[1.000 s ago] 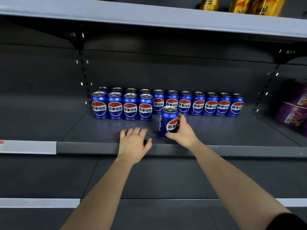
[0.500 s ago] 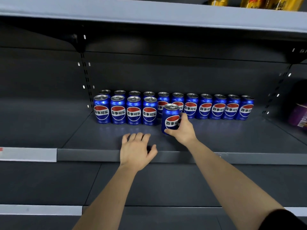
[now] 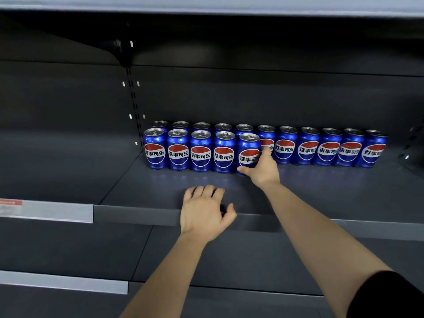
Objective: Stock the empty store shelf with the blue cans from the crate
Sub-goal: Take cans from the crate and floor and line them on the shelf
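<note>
Blue cans (image 3: 307, 146) block shelf (image 3: 137, 191) rear; front strip right of held can (image 3: 248, 152) free; left hand (image 3: 204, 212) occupies front edge.

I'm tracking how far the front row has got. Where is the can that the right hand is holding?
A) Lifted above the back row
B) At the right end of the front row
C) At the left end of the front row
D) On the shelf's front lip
B: the right hand grips a can at the right end of the front row, close beside the fourth can standing there.
</note>
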